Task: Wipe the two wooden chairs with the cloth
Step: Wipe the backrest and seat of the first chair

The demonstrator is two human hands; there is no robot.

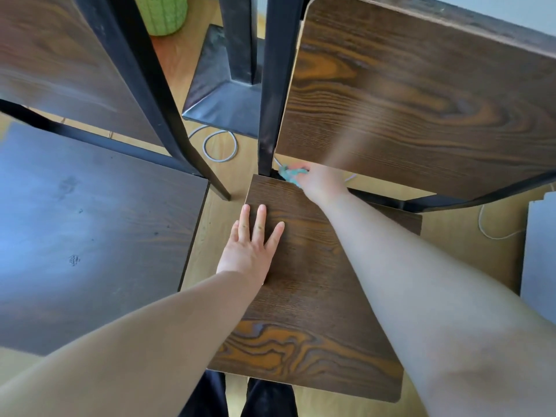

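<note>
- Steadying the chair seat (304, 311), the left hand (251, 248) is lying flat and empty.
- At the seat's back corner, the right hand (320, 183) is gripping the cloth (289, 174); short, firm strokes are advisable.

Pressing palm-down with left hand (251, 245), fingers straight, slightly spread. Reaching further forward with right hand (319, 182), arm near full stretch, hand blurred, fingers curled round cloth (288, 175). Both forearms bare, well apart.
</note>
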